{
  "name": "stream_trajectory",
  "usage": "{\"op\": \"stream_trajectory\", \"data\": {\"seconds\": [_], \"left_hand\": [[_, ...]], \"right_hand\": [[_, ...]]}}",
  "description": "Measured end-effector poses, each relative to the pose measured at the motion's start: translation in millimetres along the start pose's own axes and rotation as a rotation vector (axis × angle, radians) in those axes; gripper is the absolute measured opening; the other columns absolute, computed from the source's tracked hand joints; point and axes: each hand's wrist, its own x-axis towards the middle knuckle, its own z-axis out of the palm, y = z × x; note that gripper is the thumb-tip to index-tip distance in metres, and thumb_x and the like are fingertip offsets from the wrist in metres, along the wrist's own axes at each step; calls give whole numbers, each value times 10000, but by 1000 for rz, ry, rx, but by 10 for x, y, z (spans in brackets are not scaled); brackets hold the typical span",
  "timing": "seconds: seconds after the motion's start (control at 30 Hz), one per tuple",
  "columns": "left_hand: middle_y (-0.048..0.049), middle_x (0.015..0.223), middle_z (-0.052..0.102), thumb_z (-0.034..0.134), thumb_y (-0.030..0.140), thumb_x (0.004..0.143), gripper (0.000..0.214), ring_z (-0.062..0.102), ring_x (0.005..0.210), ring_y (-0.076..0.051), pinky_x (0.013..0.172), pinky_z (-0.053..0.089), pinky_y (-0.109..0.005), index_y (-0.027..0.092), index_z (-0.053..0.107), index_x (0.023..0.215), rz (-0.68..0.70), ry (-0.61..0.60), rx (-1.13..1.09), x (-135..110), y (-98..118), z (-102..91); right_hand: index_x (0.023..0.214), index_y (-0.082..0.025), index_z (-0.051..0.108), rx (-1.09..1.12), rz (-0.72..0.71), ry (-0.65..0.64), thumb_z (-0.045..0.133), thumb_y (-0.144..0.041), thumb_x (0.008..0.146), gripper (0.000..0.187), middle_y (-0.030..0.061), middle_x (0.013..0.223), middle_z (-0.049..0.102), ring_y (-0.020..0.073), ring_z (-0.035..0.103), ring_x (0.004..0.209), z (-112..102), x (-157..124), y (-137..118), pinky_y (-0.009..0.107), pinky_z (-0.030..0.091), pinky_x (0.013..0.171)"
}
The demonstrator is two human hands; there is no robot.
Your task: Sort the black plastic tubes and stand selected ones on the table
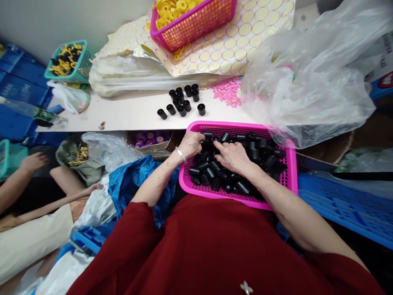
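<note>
1. Left hand (192,143) curls around caps (264,152) in the pink basket (292,172), near the person.
2. Right hand (233,156) lies loosely spread on them.
3. A small cluster (182,102) stands on the far table (129,112); most are unsorted.

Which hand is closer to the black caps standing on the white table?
Left. The left hand is at the far-left corner of the pink basket, just short of the standing caps; the right hand rests mid-basket, farther away.
</note>
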Motion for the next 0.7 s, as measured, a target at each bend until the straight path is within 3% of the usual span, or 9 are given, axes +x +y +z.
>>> {"op": "stream_trajectory", "data": {"seconds": [0.2, 0.3, 0.4, 0.5, 0.57, 0.7], "left_hand": [[-98, 762, 669, 435, 73, 634, 290, 601, 737, -224, 663, 439, -322, 108, 693, 762, -17, 30, 59, 13, -29, 32], [-92, 786, 670, 460, 86, 658, 241, 604, 769, -221, 692, 449, -325, 116, 683, 745, -2, 57, 25, 6, -28, 52], [-64, 778, 662, 499, 122, 679, 191, 591, 750, -199, 682, 439, -309, 125, 679, 742, 41, 27, -60, -4, 18, 83], [-50, 758, 654, 498, 119, 684, 189, 572, 712, -182, 654, 409, -302, 134, 680, 735, 141, -59, -82, 13, 131, 126], [-60, 784, 664, 482, 90, 691, 208, 572, 740, -188, 663, 396, -310, 143, 679, 735, 215, -116, -11, 44, 237, 159], [-101, 877, 678, 521, 79, 725, 179, 556, 978, -264, 771, 393, -364, 142, 678, 785, 341, -207, 254, 146, 437, 251]], "right_hand": [[1117, -190, 613, 12, -246, -150, 498, -153, 856, 288, 106, 1102, 647, 241, 622, 989, 69, -110, -31, 326, 453, 814], [1071, -179, 607, 155, -329, -9, 486, -132, 856, 250, 106, 1045, 641, 229, 615, 959, 167, -348, 55, 342, 484, 836], [1096, -209, 586, 523, -191, 386, 536, -207, 873, 228, 76, 1047, 648, 216, 627, 956, 257, -549, 178, 352, 519, 844], [1152, -255, 593, 1002, 25, 707, 701, -285, 789, 380, 32, 1093, 654, 198, 644, 988, 282, -636, 305, 347, 542, 874], [1120, -255, 625, 1326, 117, 763, 793, -283, 694, 459, 13, 1045, 667, 182, 665, 943, 259, -645, 386, 349, 556, 884], [901, -214, 645, 1729, 188, 657, 845, -241, 610, 354, -17, 821, 669, 160, 690, 751, 193, -660, 497, 363, 596, 809]]}}
